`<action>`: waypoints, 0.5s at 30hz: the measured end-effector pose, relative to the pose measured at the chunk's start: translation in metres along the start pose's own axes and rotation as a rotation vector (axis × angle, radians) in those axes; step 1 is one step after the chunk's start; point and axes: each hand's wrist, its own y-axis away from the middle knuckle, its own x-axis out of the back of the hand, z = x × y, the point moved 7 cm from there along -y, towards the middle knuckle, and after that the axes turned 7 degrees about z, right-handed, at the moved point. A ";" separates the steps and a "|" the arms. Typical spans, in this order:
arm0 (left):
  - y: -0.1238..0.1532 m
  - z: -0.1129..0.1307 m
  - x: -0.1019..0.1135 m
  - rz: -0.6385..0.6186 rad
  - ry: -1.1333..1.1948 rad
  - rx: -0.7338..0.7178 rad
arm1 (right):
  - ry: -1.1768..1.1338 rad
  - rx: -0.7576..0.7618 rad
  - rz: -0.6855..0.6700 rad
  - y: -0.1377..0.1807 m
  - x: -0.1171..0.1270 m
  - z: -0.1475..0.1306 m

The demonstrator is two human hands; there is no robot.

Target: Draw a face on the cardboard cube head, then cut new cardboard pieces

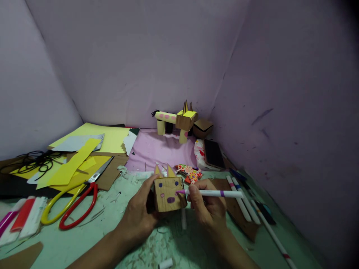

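Note:
My left hand (140,209) grips the left side of a small cardboard box (169,207) made into an animal head. Two pointed ears stand on its top, and its front bears two dark eyes, a pink cheek mark and a purple oval. In a pinch, my right hand (209,207) holds a white felt-tip marker (211,193) with a purple band. The marker's purple tip meets the right side of the drawn face. Below the box, a white marker-like stick (183,219) is partly hidden.
Scissors (81,198) with red and yellow handles lie left, near yellow paper (98,132) and black cord (36,162). A cardboard animal (171,117) stands at the back. Several markers (238,200) and a phone (214,153) are right. A white cap (165,263) lies in front.

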 end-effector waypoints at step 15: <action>-0.001 0.001 0.002 0.035 -0.057 -0.014 | -0.033 -0.001 -0.030 0.002 -0.003 -0.001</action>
